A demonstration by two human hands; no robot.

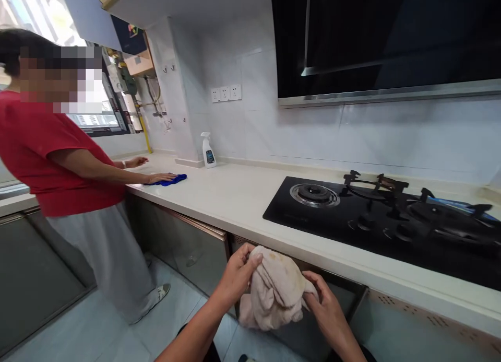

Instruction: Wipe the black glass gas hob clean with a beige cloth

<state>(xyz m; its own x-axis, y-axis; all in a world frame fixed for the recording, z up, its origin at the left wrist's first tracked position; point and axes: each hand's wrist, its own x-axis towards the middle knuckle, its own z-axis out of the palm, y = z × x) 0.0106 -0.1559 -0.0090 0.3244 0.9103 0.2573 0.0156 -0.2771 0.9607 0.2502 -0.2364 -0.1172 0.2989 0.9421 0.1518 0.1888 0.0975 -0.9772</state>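
Note:
A crumpled, pale pinkish-beige cleaning cloth point(278, 283) with faint yellowish stains hangs between my hands, just in front of the counter edge. My left hand point(239, 272) pinches its upper left side between thumb and fingers. On the other side, my right hand point(323, 304) grips a gathered corner of the same cloth. Beyond the cloth lies the black glass gas stove point(313, 221), set into the white countertop point(235, 195). Its left burner point(314, 194) has no pan support on it, while black pan supports point(376, 189) sit together towards the right.
At the left, a person in a red top point(74, 158) presses a blue cloth point(168, 180) on the counter. A white spray bottle point(209, 152) stands by the wall. Over the stove hangs a black range hood point(383, 43). Cabinet doors point(188, 242) run below the counter.

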